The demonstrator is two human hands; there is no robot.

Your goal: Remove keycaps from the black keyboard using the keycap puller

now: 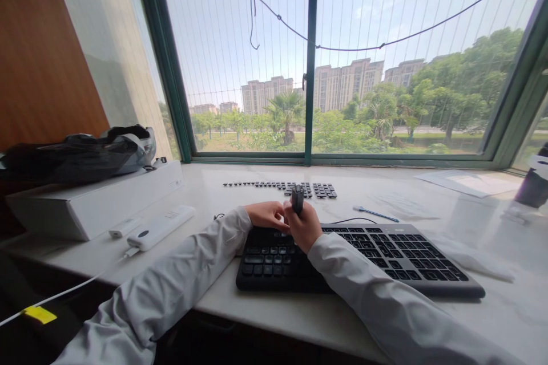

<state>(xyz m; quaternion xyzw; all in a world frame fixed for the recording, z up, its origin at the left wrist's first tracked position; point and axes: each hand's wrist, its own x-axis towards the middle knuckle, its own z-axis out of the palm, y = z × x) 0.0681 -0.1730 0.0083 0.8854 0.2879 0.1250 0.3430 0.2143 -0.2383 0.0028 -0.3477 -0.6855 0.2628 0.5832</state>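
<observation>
A black keyboard [268, 279] lies on the white marble-look sill. Keys remain at its left end, while bare key sockets show across its middle and right. My right hand [305, 227] is closed in a fist around a black-handled tool [297, 199] over the keyboard's upper left part. The handle's top sticks up above the fist; its working end is hidden. Close against it, my left hand [268, 215] rests at the keyboard's far edge with curled fingers, and what they pinch is hidden. Removed keycaps [324, 190] lie in rows behind the hands.
A blue pen-like brush [375, 214] lies beyond the keyboard, near its cable. Clear plastic wrap [471, 256] and a paper sheet [468, 183] are at right. At left are a white power bank [161, 228] with a cable and a white box [85, 202] bearing a dark bag [81, 154].
</observation>
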